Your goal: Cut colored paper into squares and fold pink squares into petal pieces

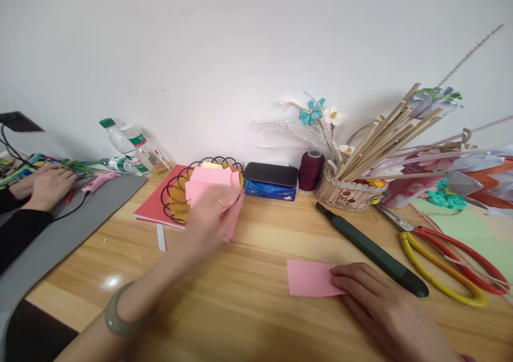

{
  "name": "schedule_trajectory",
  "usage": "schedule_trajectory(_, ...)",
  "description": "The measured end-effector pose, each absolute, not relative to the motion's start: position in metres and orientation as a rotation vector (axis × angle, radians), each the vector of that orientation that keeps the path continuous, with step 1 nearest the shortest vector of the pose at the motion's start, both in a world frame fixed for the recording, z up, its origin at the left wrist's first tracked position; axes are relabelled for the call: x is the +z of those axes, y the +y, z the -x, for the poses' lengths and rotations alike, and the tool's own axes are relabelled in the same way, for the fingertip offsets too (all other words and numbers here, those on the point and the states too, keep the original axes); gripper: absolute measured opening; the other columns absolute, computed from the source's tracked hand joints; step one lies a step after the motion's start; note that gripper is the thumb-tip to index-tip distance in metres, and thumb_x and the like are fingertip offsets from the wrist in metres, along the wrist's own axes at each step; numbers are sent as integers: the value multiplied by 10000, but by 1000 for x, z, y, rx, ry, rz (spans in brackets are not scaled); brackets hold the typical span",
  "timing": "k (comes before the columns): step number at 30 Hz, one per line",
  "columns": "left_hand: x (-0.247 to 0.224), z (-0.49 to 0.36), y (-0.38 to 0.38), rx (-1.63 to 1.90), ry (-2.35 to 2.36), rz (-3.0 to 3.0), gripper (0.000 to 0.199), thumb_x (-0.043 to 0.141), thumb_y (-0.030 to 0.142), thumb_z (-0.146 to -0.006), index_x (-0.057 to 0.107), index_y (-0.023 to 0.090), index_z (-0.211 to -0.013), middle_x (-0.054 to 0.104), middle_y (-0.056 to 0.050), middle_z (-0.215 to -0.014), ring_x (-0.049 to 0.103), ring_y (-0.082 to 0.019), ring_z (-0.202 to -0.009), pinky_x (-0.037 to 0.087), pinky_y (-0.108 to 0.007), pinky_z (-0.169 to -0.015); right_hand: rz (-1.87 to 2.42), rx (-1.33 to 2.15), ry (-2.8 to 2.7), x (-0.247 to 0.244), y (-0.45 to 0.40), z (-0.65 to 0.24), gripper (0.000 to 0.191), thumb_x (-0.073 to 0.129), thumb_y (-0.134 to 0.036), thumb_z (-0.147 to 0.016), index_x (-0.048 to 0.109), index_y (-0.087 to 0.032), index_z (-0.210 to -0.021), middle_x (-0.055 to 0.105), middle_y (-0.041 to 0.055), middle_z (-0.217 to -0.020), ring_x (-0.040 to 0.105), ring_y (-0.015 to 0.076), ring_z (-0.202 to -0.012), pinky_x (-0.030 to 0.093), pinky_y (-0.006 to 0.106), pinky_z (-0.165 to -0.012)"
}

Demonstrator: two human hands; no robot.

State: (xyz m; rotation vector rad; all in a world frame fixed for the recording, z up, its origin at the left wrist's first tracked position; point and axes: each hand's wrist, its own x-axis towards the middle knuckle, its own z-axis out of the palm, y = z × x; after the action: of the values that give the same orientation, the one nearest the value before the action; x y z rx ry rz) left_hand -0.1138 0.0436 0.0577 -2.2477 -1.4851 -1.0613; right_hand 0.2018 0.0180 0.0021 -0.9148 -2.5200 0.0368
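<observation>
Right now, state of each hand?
Left hand: blurred, at the pink papers by the woven basket; grip can't be told.
Right hand: touching one end of a pink slip; pinching or just resting, can't tell.

At the right hand [382, 300], pink rectangular paper [308, 278]; beyond it, a dark-green slim tool [368, 246] and red-and-yellow-handled metal scissors [421, 231]. By the left hand [207, 218], a yellow woven basket [175, 199], dark-looped rim. Worktop [248, 308]: honey-brown wood grain.
</observation>
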Motion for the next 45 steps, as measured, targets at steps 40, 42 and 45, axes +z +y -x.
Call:
schedule_trajectory(40,2,27,29,-867,-2480,2804,71,541,129,-769,516,194,-782,592,32,-680,574,-130,-646,425,-210,-598,1646,398,-2144,-15,19,-185,272,392,-434,-853,459,-214,-998,589,-8,-638,603,157,-534,474,251,-470)
schedule_trajectory(42,2,27,28,-886,-2474,2836,63,532,136,-782,510,195,-776,587,28,-693,572,-128,-656,424,-208,-603,1659,406,-2144,-15,18,-186,267,385,-431,-858,458,-219,-1004,611,5,-669,619,162,-557,481,251,-475)
schedule_trajectory(45,2,28,28,-876,-2452,2864,58,513,139,-800,509,194,-779,582,19,-720,567,-131,-673,423,-212,-612,1672,408,-2144,-14,17,-187,261,390,-431,-855,464,-228,-1000,627,11,-697,634,163,-585,491,247,-484)
